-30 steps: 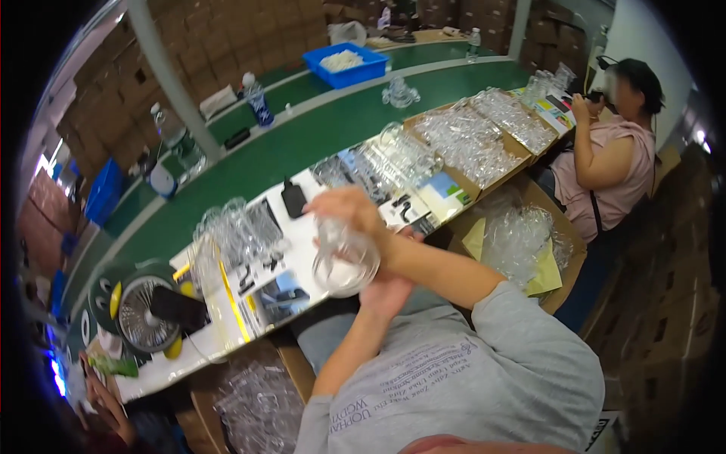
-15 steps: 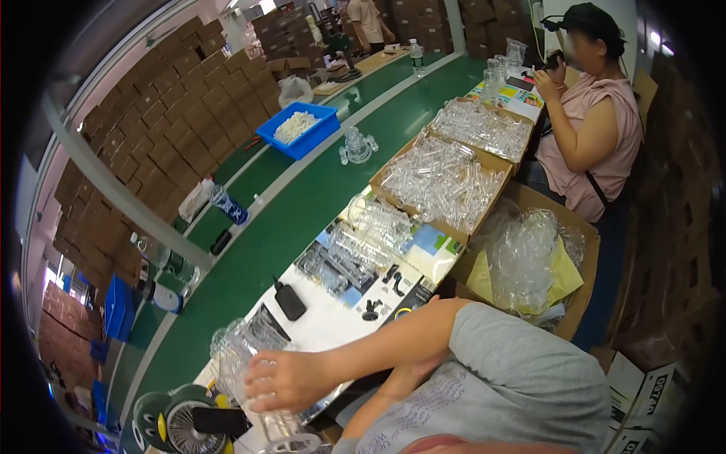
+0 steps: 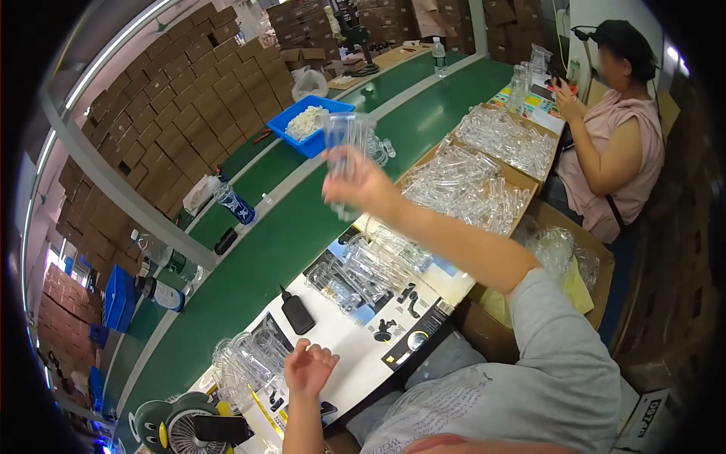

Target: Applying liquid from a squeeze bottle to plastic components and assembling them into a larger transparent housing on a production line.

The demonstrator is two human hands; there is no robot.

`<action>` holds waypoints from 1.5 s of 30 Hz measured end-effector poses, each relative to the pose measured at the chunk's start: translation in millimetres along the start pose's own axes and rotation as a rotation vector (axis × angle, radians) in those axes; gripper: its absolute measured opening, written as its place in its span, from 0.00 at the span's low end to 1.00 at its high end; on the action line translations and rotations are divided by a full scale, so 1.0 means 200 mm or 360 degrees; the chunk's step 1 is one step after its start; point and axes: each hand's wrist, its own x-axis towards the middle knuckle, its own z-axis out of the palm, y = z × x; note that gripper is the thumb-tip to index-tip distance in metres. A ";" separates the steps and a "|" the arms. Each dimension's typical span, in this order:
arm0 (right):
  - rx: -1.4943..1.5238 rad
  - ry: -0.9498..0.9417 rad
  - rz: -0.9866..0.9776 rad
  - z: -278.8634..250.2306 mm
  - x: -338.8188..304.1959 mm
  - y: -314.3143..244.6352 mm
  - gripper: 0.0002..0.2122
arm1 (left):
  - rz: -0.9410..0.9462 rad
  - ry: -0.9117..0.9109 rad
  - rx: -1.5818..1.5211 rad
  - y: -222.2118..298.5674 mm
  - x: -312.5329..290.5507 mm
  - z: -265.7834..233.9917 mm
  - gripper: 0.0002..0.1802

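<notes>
My right hand [image 3: 361, 188] is raised over the green belt [image 3: 257, 276], closed round a clear, see-through tube-shaped vessel [image 3: 346, 130] with a wide upper end. Its lower part is partly covered by my fingers. My left hand [image 3: 310, 369] hovers above the near edge of the worktop, palm up, fingers loosely bent and nothing in it. Beside it lies a cluster of clear vessels [image 3: 246, 359]. Another group of similar vessels [image 3: 367, 268] rests on the printed worktop, with a black squeeze bottle [image 3: 297, 312] between the groups.
Cartons of clear tubes [image 3: 461, 185] stand on the right, near a seated co-worker [image 3: 616, 144]. A blue bin [image 3: 311, 144] of white pieces sits across the belt. A small fan [image 3: 193, 431] and a phone [image 3: 221, 429] are at lower left. Drink bottles [image 3: 234, 203] line the far ledge.
My right hand has swung up and away from the left-hand cluster, carrying a clear vessel. My left hand has come out from beneath the right arm. The view has shifted slightly.
</notes>
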 end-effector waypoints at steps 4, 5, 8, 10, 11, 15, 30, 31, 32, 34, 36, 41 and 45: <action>-0.0109 0.0352 0.0431 -0.27 0.39 0.14 0.16 | -0.0059 0.0129 0.0028 0.03 0.03 -0.11 0.13; -0.0036 0.0452 0.0468 -0.33 0.48 0.21 0.15 | -0.0054 0.0173 -0.0016 0.01 0.04 -0.14 0.12; 0.0130 0.0769 0.0649 -0.54 0.68 0.42 0.14 | -0.0065 0.0239 -0.0059 -0.02 0.06 -0.14 0.12; 0.0355 0.1158 0.0732 -0.60 0.76 0.58 0.14 | -0.0126 0.0252 -0.0034 -0.02 0.03 -0.14 0.12; 0.0395 0.1458 0.0570 -0.87 0.76 0.62 0.15 | -0.0196 0.0241 -0.0083 -0.07 0.09 -0.11 0.12; 0.0421 0.1927 0.0612 -0.81 0.78 0.93 0.16 | -0.0147 0.0351 -0.0008 -0.03 0.05 -0.14 0.12; 0.0781 0.2129 0.0150 -0.90 0.99 1.16 0.12 | -0.0204 0.0450 -0.0187 -0.05 0.04 -0.13 0.11; 0.0787 0.2097 0.0192 -0.81 1.02 1.12 0.12 | -0.0201 0.0384 -0.0197 -0.05 0.02 -0.16 0.11; 0.0760 0.1724 0.0172 -0.78 1.04 1.03 0.12 | -0.0183 0.0386 -0.0210 -0.05 0.02 -0.16 0.11; 0.0680 0.1251 0.0238 -0.80 1.05 0.78 0.11 | -0.0275 0.0348 -0.0111 -0.07 0.07 -0.14 0.11; 0.0521 0.1103 0.0350 -0.52 1.02 0.61 0.14 | -0.0306 0.0362 -0.0161 -0.06 0.05 -0.16 0.11; 0.0143 0.0328 0.0284 0.19 0.56 0.22 0.11 | 0.0013 0.0441 -0.0065 0.00 0.02 -0.17 0.20; 0.0478 0.0055 0.0101 0.50 0.08 0.24 0.23 | 0.0213 0.0410 0.0322 0.09 0.08 -0.03 0.28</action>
